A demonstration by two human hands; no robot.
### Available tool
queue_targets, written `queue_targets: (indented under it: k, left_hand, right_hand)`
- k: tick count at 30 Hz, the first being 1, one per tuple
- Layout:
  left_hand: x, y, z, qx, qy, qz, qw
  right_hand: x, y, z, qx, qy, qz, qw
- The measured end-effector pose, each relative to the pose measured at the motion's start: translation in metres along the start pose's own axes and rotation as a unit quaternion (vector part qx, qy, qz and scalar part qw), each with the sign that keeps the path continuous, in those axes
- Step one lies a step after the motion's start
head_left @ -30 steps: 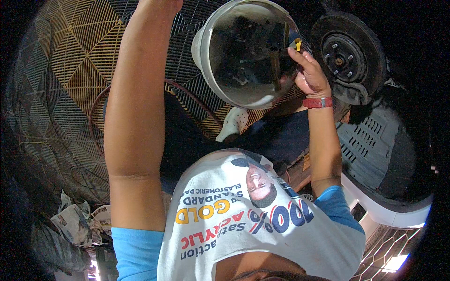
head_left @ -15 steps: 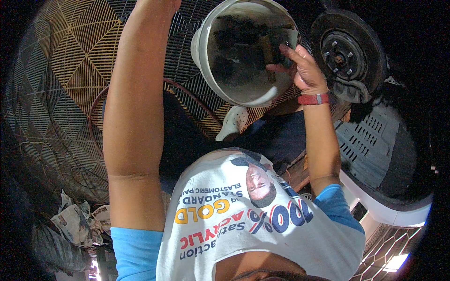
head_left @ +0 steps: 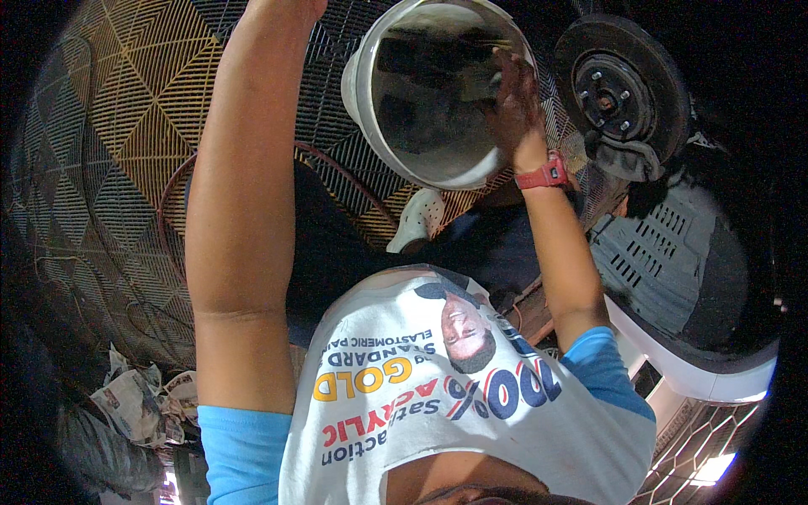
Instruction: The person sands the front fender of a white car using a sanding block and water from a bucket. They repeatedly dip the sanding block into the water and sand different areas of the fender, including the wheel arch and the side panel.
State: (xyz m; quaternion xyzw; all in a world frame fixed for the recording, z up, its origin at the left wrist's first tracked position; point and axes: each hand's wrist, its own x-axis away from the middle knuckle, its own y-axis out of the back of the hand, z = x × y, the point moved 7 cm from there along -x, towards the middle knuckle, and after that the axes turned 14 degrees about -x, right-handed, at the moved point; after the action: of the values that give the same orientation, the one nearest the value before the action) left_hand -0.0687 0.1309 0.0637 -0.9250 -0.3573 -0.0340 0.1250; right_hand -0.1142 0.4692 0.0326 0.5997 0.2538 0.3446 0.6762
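My right hand (head_left: 517,105), with a red watch on its wrist, is down inside the right side of a whitish bucket (head_left: 368,118). Shade darkens its bent fingers. A small greyish patch shows by the fingertips; I cannot make out what it belongs to. Dark liquid (head_left: 429,101) with reflections fills the inside of the bucket. My left arm stretches up past the bucket's left side, and only the base of my left hand (head_left: 310,7) shows at the upper edge; its fingers are out of the picture.
A brake disc (head_left: 608,97) on a wheel hub stands right of the bucket, above a grey slotted panel (head_left: 656,244). Black and tan grid tiles (head_left: 160,101) cover the floor, with a thin reddish hose (head_left: 172,189) across them. Crumpled newspaper (head_left: 135,404) lies at lower left.
My right hand has moved left and deeper into the bucket, into shade, and its wrist has turned. The greyish flat piece seen beyond its fingers no longer shows clearly. My left arm is nearly still.
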Motion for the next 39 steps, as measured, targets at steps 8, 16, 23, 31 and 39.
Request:
queue_targets:
  k: [8, 16, 23, 31, 39]
  left_hand:
    - [-0.009, -0.003, 0.011, 0.017, 0.025, 0.025, 0.999]
    - [-0.006, -0.02, 0.008, 0.019, 0.026, 0.03, 0.999]
    - [-0.008, -0.001, 0.003, 0.013, 0.015, 0.039, 0.999]
    - [-0.011, -0.01, 0.007, 0.019, -0.006, 0.011, 1.0]
    - [-0.04, 0.015, 0.065, 0.003, -0.014, 0.022, 1.0]
  right_hand:
    - [0.002, -0.069, -0.02, 0.053, -0.036, 0.329, 0.942]
    - [-0.013, -0.222, -0.074, -0.178, -0.182, 0.286, 0.924]
    - [0.01, -0.07, -0.056, -0.423, -0.277, 0.219, 0.835]
    - [0.032, 0.031, -0.025, -0.523, -0.187, -0.01, 0.832]
    - [0.02, 0.067, 0.003, -0.552, -0.14, -0.048, 0.821]
